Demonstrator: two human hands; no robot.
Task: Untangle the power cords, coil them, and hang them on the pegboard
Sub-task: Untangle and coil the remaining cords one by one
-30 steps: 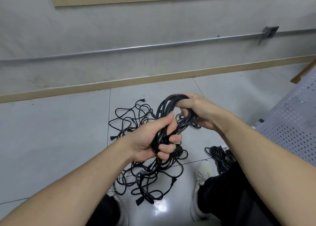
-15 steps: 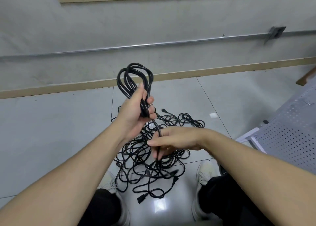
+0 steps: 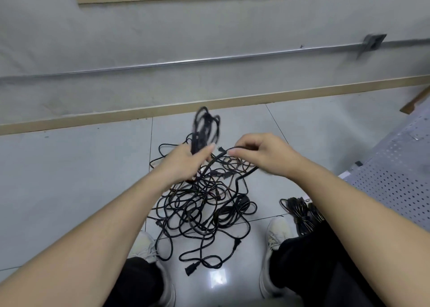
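**Cord end pinched, coil in my other hand**

My left hand point(image 3: 186, 161) grips a coiled bundle point(image 3: 206, 130) w/ loops sticking up past my fingers. My right hand point(image 3: 258, 154) pinches a loose cord point(image 3: 232, 149) near its plug end, betw. thumb & fingertips. Rest of the tangled cords point(image 3: 202, 204) lie on the floor point(image 3: 69, 178) below both hands, betw. my shoes. Second coil point(image 3: 300, 211) sits by my right shoe point(image 3: 275, 234).

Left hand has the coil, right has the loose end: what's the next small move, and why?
Probably wrap the loose end around the coil. The left hand grips the coil upright, the right hand pinches the end beside it, and slack trails down to the pile.
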